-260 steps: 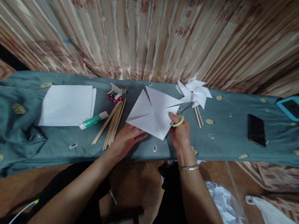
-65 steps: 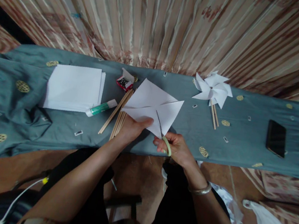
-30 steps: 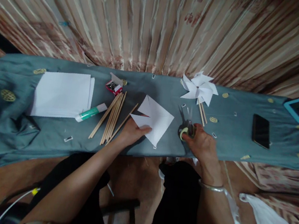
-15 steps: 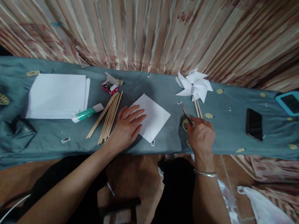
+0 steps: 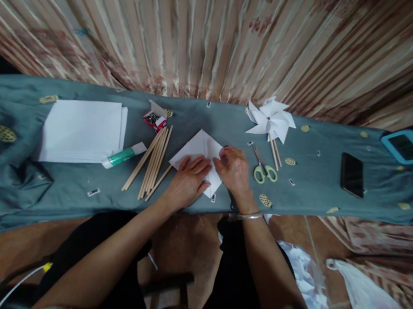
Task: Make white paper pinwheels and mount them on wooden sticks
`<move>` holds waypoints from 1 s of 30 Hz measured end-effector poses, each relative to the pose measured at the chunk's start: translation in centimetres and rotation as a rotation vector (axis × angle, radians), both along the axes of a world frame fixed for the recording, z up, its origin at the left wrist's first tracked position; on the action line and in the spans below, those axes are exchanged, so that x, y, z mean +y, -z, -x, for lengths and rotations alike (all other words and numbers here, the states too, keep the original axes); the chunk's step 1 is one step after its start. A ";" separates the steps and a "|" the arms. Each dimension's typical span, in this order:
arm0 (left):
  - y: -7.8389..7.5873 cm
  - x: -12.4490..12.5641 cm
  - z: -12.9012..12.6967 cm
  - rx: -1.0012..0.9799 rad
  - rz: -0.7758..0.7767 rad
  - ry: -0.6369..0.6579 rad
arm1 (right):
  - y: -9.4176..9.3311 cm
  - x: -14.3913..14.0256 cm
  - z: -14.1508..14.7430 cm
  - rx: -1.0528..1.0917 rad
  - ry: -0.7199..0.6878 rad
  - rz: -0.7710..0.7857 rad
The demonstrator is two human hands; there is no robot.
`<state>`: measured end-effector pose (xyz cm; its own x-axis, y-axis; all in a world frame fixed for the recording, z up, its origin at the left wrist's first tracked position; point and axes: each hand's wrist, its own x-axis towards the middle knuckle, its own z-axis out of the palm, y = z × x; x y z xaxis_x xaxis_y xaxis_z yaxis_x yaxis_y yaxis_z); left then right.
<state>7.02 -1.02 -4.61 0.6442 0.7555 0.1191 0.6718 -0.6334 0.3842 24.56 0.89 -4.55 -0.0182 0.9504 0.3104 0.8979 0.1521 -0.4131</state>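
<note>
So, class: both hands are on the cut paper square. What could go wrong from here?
1. The paper lies near the table's front edge; a push from the left hand or right hand might slide it off.
2. The scissors lie close beside the right hand; a sideways reach could catch the blades.
3. The loose sticks by the left hand could roll if nudged.

White paper square (image 5: 200,148) under both hands. Scissors (image 5: 265,168) at 3 o'clock of it: pale green handles, grey blades. White pinwheel (image 5: 271,120) at 1 o'clock on tan sticks. Bundle of light tan wooden sticks (image 5: 152,160) at 9 o'clock. Glue stick (image 5: 124,155): green body, white ends. White paper stack (image 5: 82,128) farther at 9 o'clock. Small red box (image 5: 154,120) at 11 o'clock. Table cloth (image 5: 212,121): grey-teal with yellow oval motifs. Black phone (image 5: 352,174); blue-framed dark tablet (image 5: 406,146). Curtain (image 5: 219,30): beige and rust stripes.
</note>
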 end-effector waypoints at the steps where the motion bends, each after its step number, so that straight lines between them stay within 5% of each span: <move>1: 0.0 0.0 0.0 0.000 -0.003 0.002 | 0.1 0.0 -0.1 -0.002 -0.008 0.004; 19: 0.0 -0.1 0.1 -0.027 0.037 -0.005 | 0.0 -0.1 -4.8 -0.104 0.179 0.044; 30: -1.1 -0.4 0.9 -0.132 -0.023 -0.054 | -2.3 -2.0 -3.2 -0.052 0.196 0.023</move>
